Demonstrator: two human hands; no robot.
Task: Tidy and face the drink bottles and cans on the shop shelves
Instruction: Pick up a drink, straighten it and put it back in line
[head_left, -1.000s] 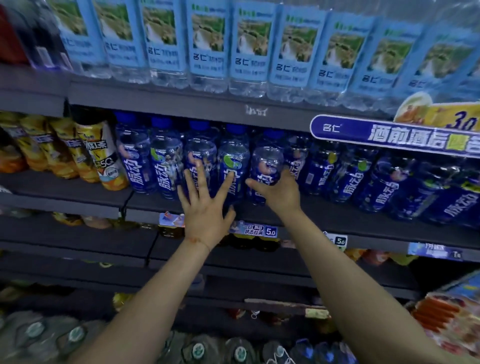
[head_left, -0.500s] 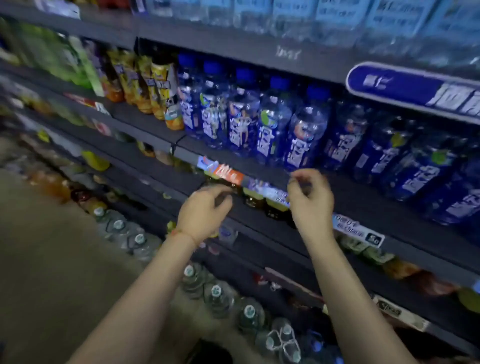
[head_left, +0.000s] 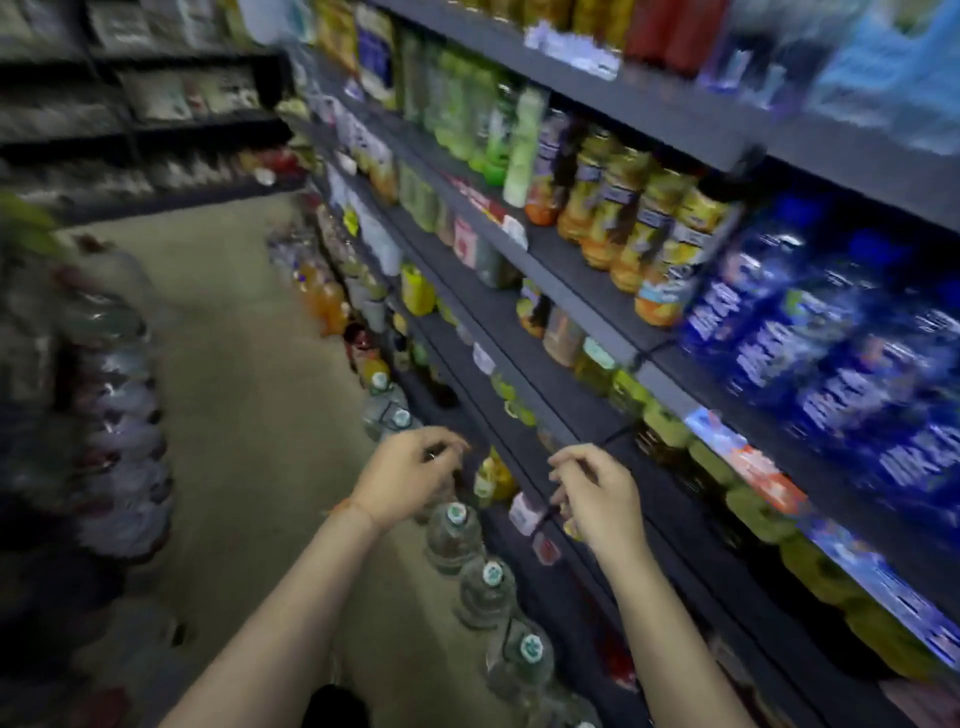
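Just beyond my hands, the shop shelves (head_left: 587, 312) ran away up the aisle, and I judged I was between jobs: nothing was in my grip, and my head had turned to look along the row for whatever needed facing next. My left hand (head_left: 402, 480) hung in the air with its fingers loosely curled, holding nothing that I could make out. My right hand (head_left: 597, 499) hovered a little apart from it, just in front of a shelf edge, fingers likewise loosely bent and empty, though the blur made the fingertips hard to read.

Up and to the right of my right hand stood the blue bottles (head_left: 831, 343), upright, long axes vertical, white lettering turned out toward the aisle. Further along from them the yellow bottles (head_left: 644, 223) also stood upright, though their labels were too smeared to say how squarely they faced. Below my left hand, large water jugs (head_left: 454, 535) sat in a line on the floor, caps up.

The next move, as I saw it, called for picking one row, reaching in, and turning any label that faced away.
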